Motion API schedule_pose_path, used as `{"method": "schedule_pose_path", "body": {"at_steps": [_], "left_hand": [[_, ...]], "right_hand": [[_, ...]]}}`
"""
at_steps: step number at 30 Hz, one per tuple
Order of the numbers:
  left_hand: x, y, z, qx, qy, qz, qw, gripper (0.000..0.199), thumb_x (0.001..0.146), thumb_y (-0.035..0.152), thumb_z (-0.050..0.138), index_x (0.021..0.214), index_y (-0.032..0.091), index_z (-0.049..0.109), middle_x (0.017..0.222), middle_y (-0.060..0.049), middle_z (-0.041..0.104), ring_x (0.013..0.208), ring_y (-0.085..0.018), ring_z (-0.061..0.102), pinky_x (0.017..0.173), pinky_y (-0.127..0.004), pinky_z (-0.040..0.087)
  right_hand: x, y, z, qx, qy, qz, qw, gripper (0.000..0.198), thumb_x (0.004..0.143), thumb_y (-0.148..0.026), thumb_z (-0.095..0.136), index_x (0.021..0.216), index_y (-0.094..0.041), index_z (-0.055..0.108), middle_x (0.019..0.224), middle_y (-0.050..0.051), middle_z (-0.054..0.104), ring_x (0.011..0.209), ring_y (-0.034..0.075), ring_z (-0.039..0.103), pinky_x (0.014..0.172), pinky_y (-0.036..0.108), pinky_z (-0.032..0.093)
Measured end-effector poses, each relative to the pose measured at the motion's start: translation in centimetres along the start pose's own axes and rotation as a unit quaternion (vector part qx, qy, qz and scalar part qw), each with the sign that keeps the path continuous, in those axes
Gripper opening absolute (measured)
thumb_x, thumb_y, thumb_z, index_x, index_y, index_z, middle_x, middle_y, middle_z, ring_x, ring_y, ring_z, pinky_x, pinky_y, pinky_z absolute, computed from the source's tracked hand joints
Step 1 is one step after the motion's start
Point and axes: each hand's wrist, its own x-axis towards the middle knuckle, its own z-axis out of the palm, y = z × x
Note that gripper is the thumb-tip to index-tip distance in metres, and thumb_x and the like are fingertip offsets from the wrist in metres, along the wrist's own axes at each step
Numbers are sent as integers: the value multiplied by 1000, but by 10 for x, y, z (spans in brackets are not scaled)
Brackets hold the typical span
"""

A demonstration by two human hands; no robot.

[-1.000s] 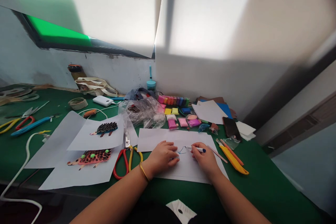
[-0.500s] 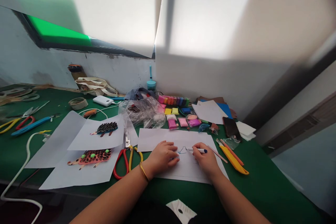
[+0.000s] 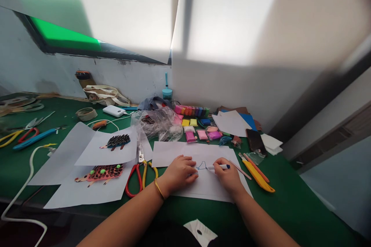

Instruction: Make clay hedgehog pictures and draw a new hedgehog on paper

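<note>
White paper (image 3: 199, 195) lies on the green table in front of me. My left hand (image 3: 181, 174) rests on it, palm down with the fingers stretched out, and holds nothing. My right hand (image 3: 227, 175) grips a marker pen (image 3: 219, 166) with a white barrel and a dark blue end. The pen's tip touches the paper at a small blue outline drawing (image 3: 201, 165) between my two hands. Part of the sheet is hidden under both hands.
Scissors (image 3: 141, 177) with red and yellow handles lie left of the paper. Farther left, two sheets carry clay hedgehogs (image 3: 118, 141). Several coloured clay packets (image 3: 190, 136) sit behind the paper. A yellow cutter knife (image 3: 259, 176) lies on the right.
The blue outline has grown by a line running down its right side. My right hand and the pen have shifted slightly down and right. My left hand has stayed put.
</note>
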Motion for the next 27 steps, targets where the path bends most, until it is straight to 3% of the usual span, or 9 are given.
{"method": "schedule_pose_path", "body": {"at_steps": [13,27], "left_hand": [[1,1,-1,5,4,0,1000,19,90,33,54,83,24,69,90,-4,67,99,-20,57,94,-35,41],[1,0,0,6,6,0,1000,19,90,34,55,86,24,70,91,-5,67,101,-21,58,94,-36,42]], "right_hand": [[1,6,-2,21,15,8,1000,22,80,-37,47,68,-22,58,69,1,61,70,20,56,62,28,39],[2,3,-2,2,-12,8,1000,22,78,-37,48,65,-22,58,67,2,64,73,21,58,64,29,39]]}}
